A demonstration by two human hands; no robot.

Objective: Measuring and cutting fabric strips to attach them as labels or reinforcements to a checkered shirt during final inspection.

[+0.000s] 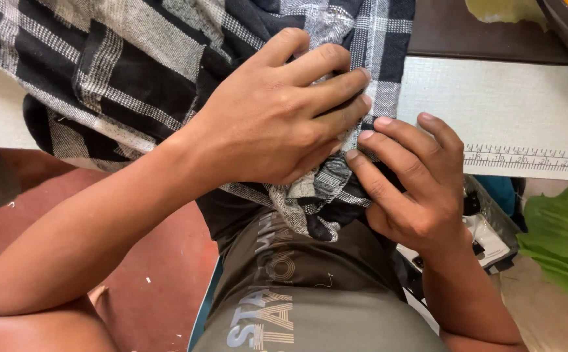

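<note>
Head view: looking down over a person's lap at the counter (pixel 505 104) edge.
Cloth: black-and-white checked fabric (pixel 134 72) spread over the counter, its lower edge bunched and hanging off the near side.
Left hand (pixel 277 111): lies flat on the bunched fabric, fingers curled over a fold, pressing it down.
Right hand (pixel 414 182): fingertips pinch the fabric's hem just beside the left hand.
Counter edge: a printed ruler strip (pixel 525 158) runs along it at right.
Floor: red (pixel 153 261), below left.
</note>
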